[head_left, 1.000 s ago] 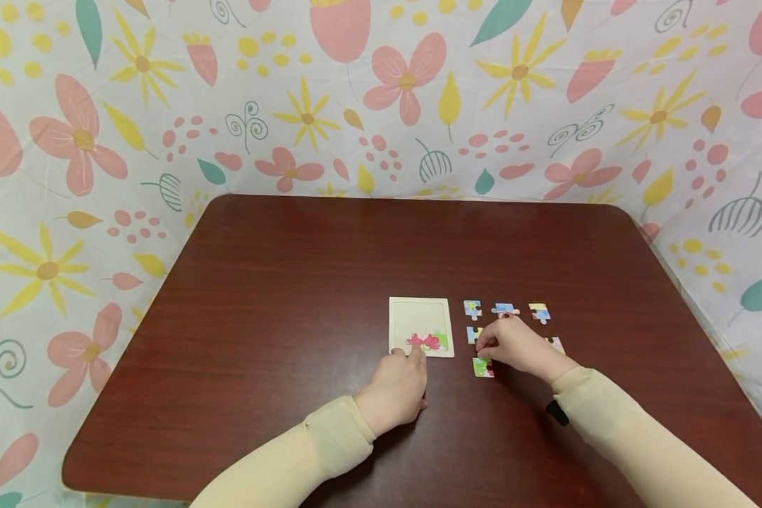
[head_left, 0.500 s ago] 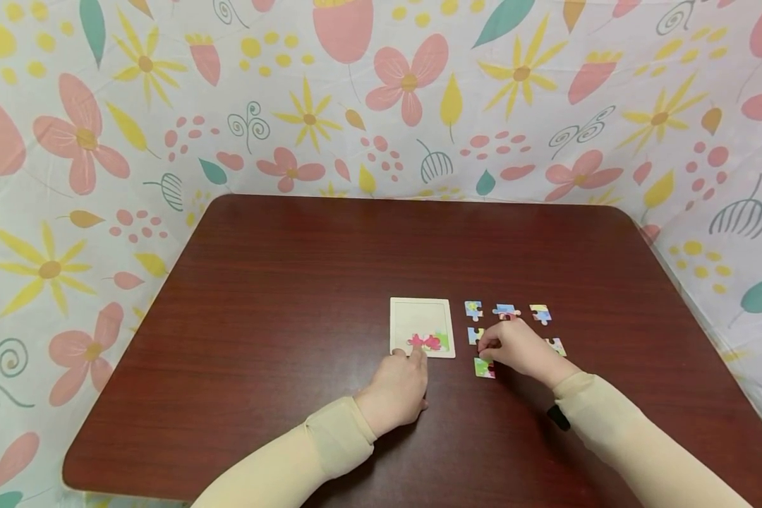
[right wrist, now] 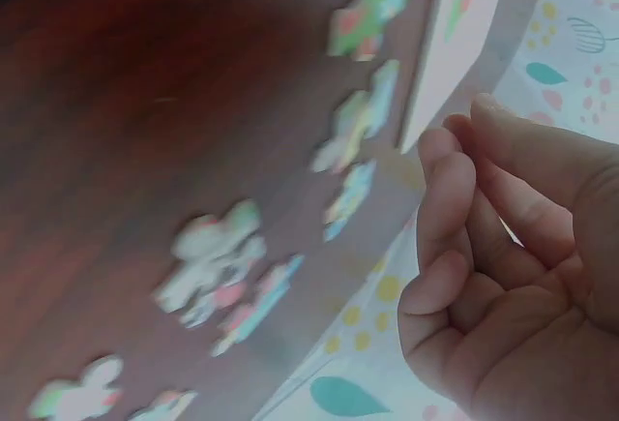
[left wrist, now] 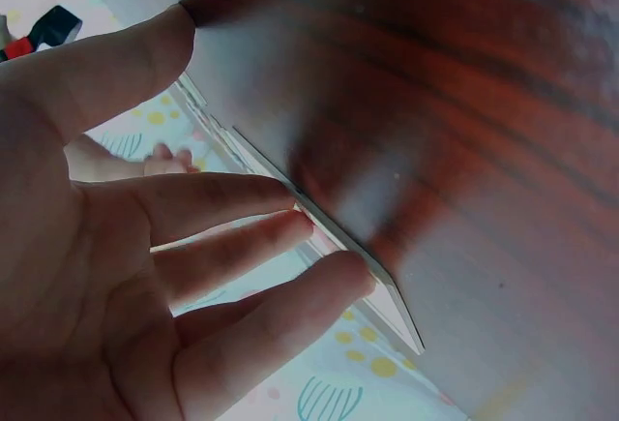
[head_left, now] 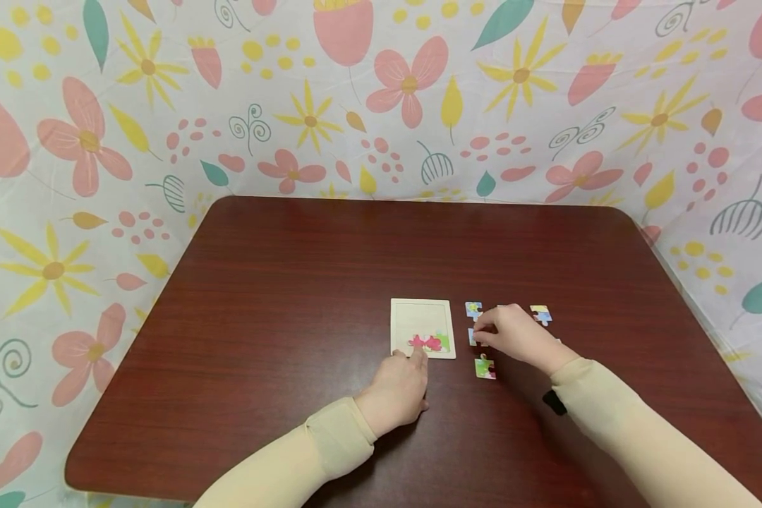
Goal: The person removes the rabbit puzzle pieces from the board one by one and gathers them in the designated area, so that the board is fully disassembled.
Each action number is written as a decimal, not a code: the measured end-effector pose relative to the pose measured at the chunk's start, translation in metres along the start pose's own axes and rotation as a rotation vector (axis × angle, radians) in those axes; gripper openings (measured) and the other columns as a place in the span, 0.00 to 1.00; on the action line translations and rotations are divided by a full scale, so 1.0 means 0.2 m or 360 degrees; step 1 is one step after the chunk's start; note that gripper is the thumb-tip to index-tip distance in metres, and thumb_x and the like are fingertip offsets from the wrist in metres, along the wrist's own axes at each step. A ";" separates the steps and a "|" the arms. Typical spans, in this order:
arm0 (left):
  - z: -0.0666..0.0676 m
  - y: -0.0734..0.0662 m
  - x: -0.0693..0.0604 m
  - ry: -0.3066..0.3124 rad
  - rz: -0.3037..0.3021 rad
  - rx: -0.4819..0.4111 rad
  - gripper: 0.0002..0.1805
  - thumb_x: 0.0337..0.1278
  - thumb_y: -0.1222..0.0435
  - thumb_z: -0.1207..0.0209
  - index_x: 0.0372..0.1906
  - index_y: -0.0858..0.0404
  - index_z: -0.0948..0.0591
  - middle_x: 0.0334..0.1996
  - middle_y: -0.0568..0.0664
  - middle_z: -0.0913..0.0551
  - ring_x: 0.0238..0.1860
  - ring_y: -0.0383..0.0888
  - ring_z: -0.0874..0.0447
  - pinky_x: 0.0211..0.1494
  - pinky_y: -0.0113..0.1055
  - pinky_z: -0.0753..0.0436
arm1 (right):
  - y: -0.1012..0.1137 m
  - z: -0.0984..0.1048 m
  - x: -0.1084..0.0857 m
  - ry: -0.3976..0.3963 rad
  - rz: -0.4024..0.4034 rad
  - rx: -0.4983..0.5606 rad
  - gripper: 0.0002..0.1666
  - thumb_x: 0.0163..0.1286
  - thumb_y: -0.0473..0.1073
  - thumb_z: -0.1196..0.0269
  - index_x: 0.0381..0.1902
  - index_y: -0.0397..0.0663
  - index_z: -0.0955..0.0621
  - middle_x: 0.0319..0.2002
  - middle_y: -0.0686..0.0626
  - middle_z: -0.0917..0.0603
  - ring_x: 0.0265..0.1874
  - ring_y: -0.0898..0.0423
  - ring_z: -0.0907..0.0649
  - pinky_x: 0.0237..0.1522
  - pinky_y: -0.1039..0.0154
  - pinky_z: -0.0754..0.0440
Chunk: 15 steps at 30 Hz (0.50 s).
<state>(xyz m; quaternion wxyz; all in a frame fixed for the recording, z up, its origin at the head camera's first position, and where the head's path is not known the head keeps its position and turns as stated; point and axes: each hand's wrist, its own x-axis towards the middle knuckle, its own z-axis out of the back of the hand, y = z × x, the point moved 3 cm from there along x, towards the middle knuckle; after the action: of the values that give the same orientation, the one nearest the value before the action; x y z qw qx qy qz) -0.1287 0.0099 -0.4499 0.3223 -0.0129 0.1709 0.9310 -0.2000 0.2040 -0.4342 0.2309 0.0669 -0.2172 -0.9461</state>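
A pale square puzzle tray [head_left: 420, 310] lies on the table with pink and green puzzle pieces [head_left: 434, 343] along its bottom edge. My left hand [head_left: 396, 388] rests at the tray's near edge, index finger reaching onto the pieces; in the left wrist view its fingers [left wrist: 242, 194] are nearly straight and touch the tray. My right hand [head_left: 514, 335] hovers over the loose pieces at the right. Its fingers [right wrist: 445, 179] curl toward the thumb, with nothing visible between them. A green piece [head_left: 485, 367] lies just below it. It partly hides a blue piece [head_left: 472, 337] and others.
Loose pieces lie in rough rows right of the tray, among them a blue one [head_left: 473, 308] and a yellow-blue one [head_left: 540, 315]. The dark red-brown table [head_left: 292, 282] meets a flower-patterned cloth [head_left: 336, 162] behind it.
My right hand has risen a little away from the green piece, uncovering its top. It now covers more of the middle and upper pieces. My left hand has stayed in place.
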 end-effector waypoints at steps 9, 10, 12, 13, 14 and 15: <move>0.00 0.00 0.00 -0.0105 -0.0003 0.0060 0.38 0.47 0.35 0.42 0.55 0.59 0.22 0.45 0.45 0.27 0.35 0.43 0.20 0.22 0.28 0.22 | 0.17 -0.08 0.16 0.0036 0.0174 0.0016 0.02 0.60 0.38 0.33 0.29 0.45 0.14 0.26 0.57 0.16 0.22 0.66 0.24 0.28 0.68 0.24; 0.00 0.00 0.00 -0.0102 -0.0006 0.0069 0.38 0.47 0.35 0.42 0.55 0.59 0.22 0.46 0.46 0.26 0.36 0.44 0.19 0.22 0.28 0.22 | 0.19 -0.09 0.18 0.0038 0.0206 0.0019 0.02 0.60 0.38 0.33 0.29 0.46 0.14 0.26 0.57 0.17 0.23 0.66 0.24 0.29 0.68 0.24; 0.00 0.00 0.00 -0.0084 -0.0012 0.0079 0.39 0.47 0.35 0.42 0.57 0.60 0.23 0.51 0.47 0.26 0.40 0.46 0.18 0.25 0.29 0.20 | 0.23 -0.12 0.22 0.0042 0.0291 0.0014 0.02 0.60 0.36 0.33 0.29 0.45 0.14 0.26 0.56 0.16 0.23 0.65 0.24 0.29 0.68 0.24; 0.00 0.00 0.00 -0.0071 -0.0014 0.0080 0.40 0.48 0.35 0.42 0.58 0.60 0.24 0.52 0.47 0.25 0.42 0.47 0.17 0.25 0.29 0.20 | 0.24 -0.14 0.24 0.0051 0.0323 0.0014 0.01 0.60 0.36 0.33 0.29 0.45 0.14 0.27 0.55 0.16 0.24 0.65 0.23 0.30 0.68 0.23; 0.01 -0.01 0.00 -0.0066 -0.0014 0.0069 0.41 0.47 0.36 0.42 0.59 0.60 0.25 0.54 0.48 0.25 0.44 0.48 0.17 0.27 0.30 0.19 | 0.26 -0.15 0.26 0.0065 0.0348 0.0013 0.02 0.59 0.35 0.34 0.30 0.45 0.14 0.27 0.54 0.15 0.24 0.64 0.23 0.30 0.67 0.23; 0.01 -0.01 0.01 -0.0066 -0.0015 0.0060 0.41 0.47 0.36 0.42 0.60 0.61 0.26 0.54 0.49 0.25 0.44 0.49 0.16 0.28 0.31 0.19 | 0.28 -0.16 0.27 0.0077 0.0365 0.0000 0.02 0.59 0.35 0.34 0.31 0.45 0.14 0.28 0.54 0.15 0.25 0.64 0.23 0.31 0.66 0.22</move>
<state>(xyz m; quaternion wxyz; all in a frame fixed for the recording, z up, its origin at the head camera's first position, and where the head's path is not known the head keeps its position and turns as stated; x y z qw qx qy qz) -0.1287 0.0125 -0.4491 0.3305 0.0116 0.1817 0.9261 -0.2188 0.1223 -0.4398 0.3428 0.0644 -0.2178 -0.9115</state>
